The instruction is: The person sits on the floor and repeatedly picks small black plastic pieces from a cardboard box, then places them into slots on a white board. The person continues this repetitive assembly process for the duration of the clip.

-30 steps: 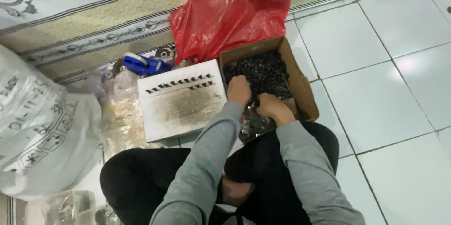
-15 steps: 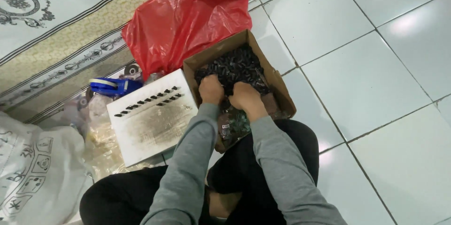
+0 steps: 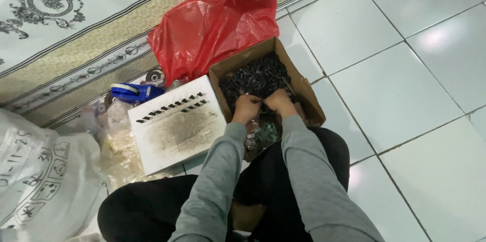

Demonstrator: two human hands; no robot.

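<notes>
An open cardboard box point(image 3: 305, 92) filled with several small black parts point(image 3: 255, 76) sits on the floor in front of my knees. Both hands rest side by side on the near part of the pile. My left hand point(image 3: 246, 108) and my right hand point(image 3: 278, 102) have their fingers curled down into the parts, and what they grip is hidden. A clear bag of parts point(image 3: 263, 135) lies under my wrists at the box's near edge. To the left of the box, a white board point(image 3: 177, 125) carries a row of small black parts along its top.
A red plastic bag point(image 3: 215, 24) lies behind the box. A blue tape dispenser point(image 3: 132, 92) and clear plastic bags point(image 3: 119, 146) are left of the board, with a white printed sack point(image 3: 40, 171) at far left. A patterned mat point(image 3: 76, 14) runs behind; white floor tiles point(image 3: 405, 70) lie to the right.
The view has shifted a little as my head moved. Both hands stay together at the near part of the box of black parts.
</notes>
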